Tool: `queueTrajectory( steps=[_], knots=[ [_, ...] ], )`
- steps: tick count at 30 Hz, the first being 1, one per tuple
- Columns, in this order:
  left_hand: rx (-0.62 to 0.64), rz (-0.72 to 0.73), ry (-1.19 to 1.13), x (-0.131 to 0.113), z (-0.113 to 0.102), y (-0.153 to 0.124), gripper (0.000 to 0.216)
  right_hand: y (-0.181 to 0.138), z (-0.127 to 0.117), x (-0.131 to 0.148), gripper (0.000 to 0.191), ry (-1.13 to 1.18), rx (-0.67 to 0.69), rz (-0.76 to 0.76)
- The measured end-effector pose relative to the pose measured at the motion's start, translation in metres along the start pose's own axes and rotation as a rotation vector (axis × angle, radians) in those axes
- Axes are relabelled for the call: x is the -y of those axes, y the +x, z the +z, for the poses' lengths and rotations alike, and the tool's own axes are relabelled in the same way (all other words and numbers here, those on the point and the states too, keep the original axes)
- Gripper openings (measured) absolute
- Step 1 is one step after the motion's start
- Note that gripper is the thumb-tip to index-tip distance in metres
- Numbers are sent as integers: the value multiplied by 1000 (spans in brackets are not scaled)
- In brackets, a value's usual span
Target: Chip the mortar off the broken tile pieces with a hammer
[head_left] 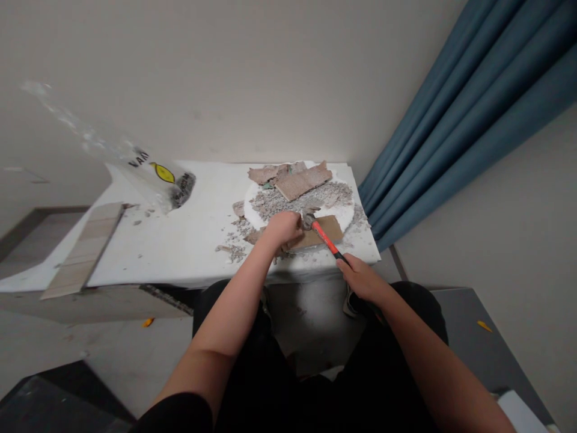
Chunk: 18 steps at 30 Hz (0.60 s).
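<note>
The right hand (363, 279) is gripping the hammer (323, 236), handle slanting up-left to the tile piece (318, 231) the left hand's (283, 228) closed fingers are pinning centre-frame.

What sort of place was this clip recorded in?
Probably a plain indoor room used as a makeshift work spot, not a proper workshop. A low white board carries broken tile pieces and rubble, the right hand holds a hammer, and a blue curtain hangs against a bare wall.
</note>
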<state>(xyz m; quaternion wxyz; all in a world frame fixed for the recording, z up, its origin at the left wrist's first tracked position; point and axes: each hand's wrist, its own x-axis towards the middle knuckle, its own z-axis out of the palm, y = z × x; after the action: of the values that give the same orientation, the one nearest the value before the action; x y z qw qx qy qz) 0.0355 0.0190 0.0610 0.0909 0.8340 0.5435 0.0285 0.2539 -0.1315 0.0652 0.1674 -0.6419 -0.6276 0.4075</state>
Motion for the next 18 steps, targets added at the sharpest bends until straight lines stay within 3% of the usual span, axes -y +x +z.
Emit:
queueTrajectory(
  steps=[9, 18],
  knots=[
    [-140, 12, -479, 10, 26, 9, 26, 4, 1, -2, 27, -5, -16, 5],
    [-182, 54, -413, 18, 32, 8, 31, 6, -8, -5, 26, 15, -55, 19]
  ],
)
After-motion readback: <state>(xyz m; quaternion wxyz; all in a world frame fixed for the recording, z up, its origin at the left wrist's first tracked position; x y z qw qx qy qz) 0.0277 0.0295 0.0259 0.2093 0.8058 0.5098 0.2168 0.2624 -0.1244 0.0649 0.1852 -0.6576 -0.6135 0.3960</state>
